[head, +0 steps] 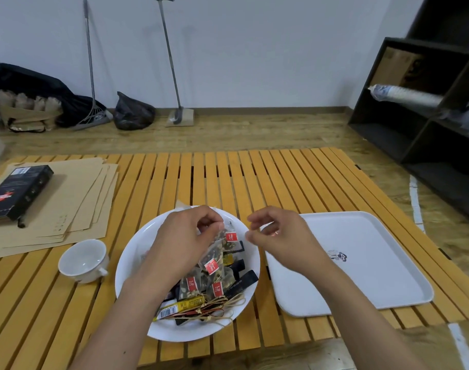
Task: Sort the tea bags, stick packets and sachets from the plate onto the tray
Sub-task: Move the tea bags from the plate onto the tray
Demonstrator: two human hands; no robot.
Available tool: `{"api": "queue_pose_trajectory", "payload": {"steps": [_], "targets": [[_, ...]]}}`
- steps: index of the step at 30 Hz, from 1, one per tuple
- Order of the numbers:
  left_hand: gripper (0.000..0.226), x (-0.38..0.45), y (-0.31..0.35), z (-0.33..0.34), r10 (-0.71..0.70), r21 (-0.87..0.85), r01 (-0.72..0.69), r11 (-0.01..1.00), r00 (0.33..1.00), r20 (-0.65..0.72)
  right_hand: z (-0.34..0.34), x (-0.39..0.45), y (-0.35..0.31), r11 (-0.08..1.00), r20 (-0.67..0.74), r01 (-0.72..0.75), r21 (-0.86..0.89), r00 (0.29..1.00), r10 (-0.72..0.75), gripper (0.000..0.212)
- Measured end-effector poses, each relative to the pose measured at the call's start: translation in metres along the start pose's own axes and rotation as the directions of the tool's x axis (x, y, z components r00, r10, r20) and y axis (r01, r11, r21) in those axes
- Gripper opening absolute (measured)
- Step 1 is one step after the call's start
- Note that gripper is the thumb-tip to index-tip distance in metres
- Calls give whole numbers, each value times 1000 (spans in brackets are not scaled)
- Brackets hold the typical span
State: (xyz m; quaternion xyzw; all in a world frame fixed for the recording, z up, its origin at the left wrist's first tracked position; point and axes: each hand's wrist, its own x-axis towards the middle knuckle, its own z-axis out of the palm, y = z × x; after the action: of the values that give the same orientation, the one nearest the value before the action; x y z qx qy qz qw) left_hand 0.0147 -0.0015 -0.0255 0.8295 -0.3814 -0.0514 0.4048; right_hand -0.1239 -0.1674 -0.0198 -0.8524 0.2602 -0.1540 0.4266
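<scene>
The tea bag [216, 245] is over the white plate [133, 245], pinched at its top by the left hand [185, 241]. It looks light, soft and see-through, so it could tear; the top edge or the red tag seems the best place to hold. The right hand [276, 233] is curled beside it, perhaps pinching a thin string, but I cannot tell. The white tray [361, 263] sits just right of the plate on the bench [254, 177].
</scene>
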Motion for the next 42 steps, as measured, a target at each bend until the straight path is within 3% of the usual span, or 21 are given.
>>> {"api": "queue_pose_trajectory", "payload": {"steps": [3, 7, 14, 16, 21, 25, 32, 37, 42], "targets": [[8, -2, 4, 0, 17, -73, -19, 997, 1000, -23, 12, -4, -6, 998, 68, -3, 62, 998, -1, 19], [8, -3, 4, -1, 29, -109, -33, 993, 999, -37, 10, 1, -3, 992, 35, 17, 129, 999, -21, 4], [6, 0, 13, 3, 57, -180, -62, 982, 998, -34, 2, -2, -3, 984, 65, 55, 168, 996, -66, 11], [9, 0, 13, 4, 44, -176, -49, 983, 998, -35, -2, 1, -3, 986, 13, 64, 155, 998, -67, 7], [18, -2, 4, -5, 12, -26, -12, 1000, 1000, -9, -39, 16, 26, 940, -246, -154, 303, 941, 234, 10], [26, -3, -1, -13, -26, 73, 15, 997, 987, 158, -44, 25, 60, 904, -298, -291, 311, 874, 384, 10], [42, -3, -4, -14, 2, 166, -48, 985, 965, 264, -32, 34, 81, 879, -198, -435, 192, 861, 469, 17], [29, -3, -4, -13, 1, 156, -42, 987, 968, 252, -41, 36, 79, 902, -235, -420, 102, 871, 432, 25], [14, -3, -3, -10, 20, 152, -59, 987, 969, 246, -30, 37, 82, 908, -114, -401, 120, 903, 414, 23]]}}
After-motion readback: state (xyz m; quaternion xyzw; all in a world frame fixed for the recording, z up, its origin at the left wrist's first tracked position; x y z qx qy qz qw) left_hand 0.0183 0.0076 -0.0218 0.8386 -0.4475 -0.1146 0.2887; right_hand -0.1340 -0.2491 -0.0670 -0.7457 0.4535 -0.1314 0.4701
